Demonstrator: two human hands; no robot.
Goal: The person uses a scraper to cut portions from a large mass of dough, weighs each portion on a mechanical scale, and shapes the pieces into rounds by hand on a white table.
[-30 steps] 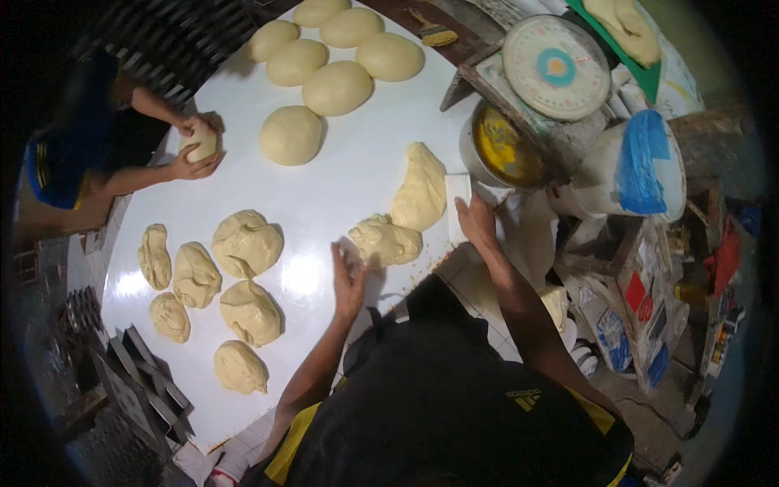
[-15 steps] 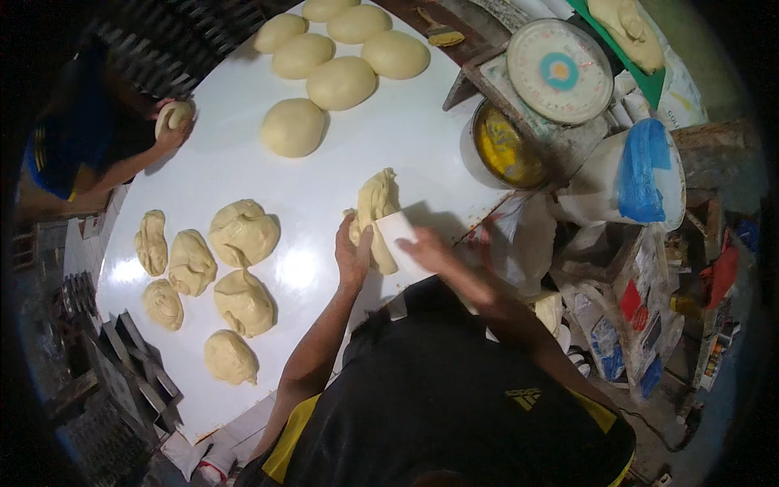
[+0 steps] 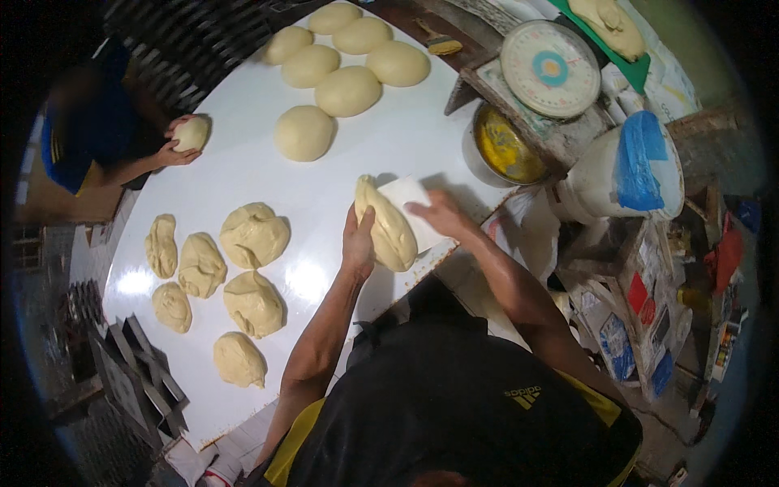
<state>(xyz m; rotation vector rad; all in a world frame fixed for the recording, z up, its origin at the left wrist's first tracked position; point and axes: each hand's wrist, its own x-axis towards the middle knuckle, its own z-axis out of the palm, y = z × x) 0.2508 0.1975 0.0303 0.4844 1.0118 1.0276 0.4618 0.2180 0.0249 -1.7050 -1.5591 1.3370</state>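
Observation:
A long, folded piece of dough (image 3: 391,235) lies on the white table near its front edge, tilted from upper left to lower right. My left hand (image 3: 358,242) is closed round its left side, the thumb on top. In my right hand (image 3: 445,216) is a flat white dough scraper (image 3: 406,193), gripped by its right part, with its left edge against the dough's right side. To the left lie several rough dough pieces, among them a large one (image 3: 254,234) and a smaller one (image 3: 239,359). Several smooth round dough balls (image 3: 304,132) sit farther back.
A co-worker's hands (image 3: 185,144) hold a dough ball at the table's left edge. At the right stand a dial scale (image 3: 551,69), a metal pot (image 3: 510,146) with yellow residue and a white bucket (image 3: 590,185) with a blue plastic bag. A brush (image 3: 443,45) lies behind.
The scraper has shifted up and right, from on top of the dough to beside it. The dough now looks plumper and more folded. The co-worker's dough ball has moved right, onto the table.

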